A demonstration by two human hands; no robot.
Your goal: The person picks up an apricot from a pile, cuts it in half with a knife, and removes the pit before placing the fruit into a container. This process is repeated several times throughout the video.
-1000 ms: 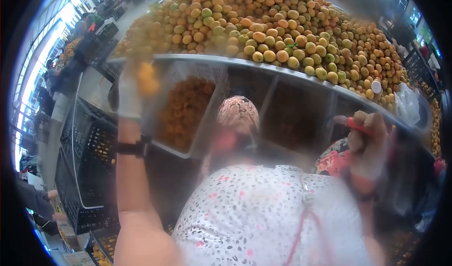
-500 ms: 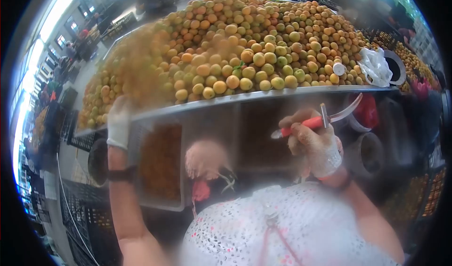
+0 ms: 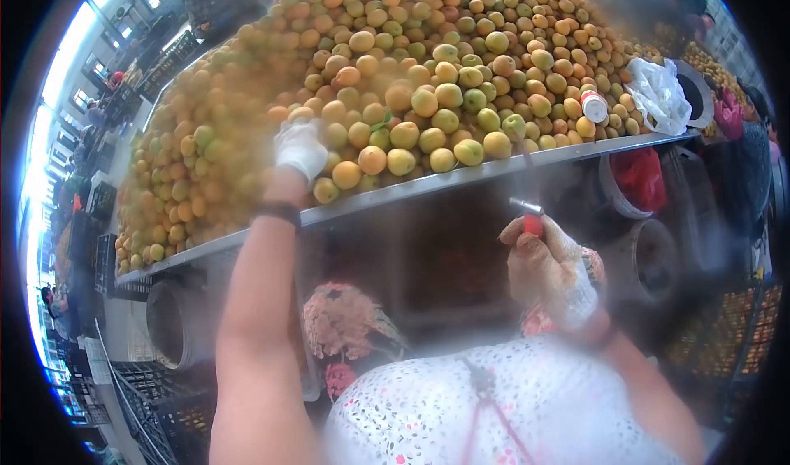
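A large heap of yellow-orange and greenish fruit lies on a metal-edged table. My left hand, in a white glove, reaches onto the near side of the heap and touches the fruit there; its fingers are blurred and partly hidden, so any grip is unclear. In front of the table's edge, my right hand, in a stained white glove, is closed around the red handle of a cutting tool. The tool's metal crosspiece shows at the top, while its blade is blurred.
On the heap's right side are a small white cup and a white plastic bag. Below the edge stand a bucket with a red bag and another bucket. A round bin stands at left. People are in the background.
My left hand has moved from the table's left edge up and right onto the fruit. My right hand has turned the tool, so its blade now points upward, away from me.
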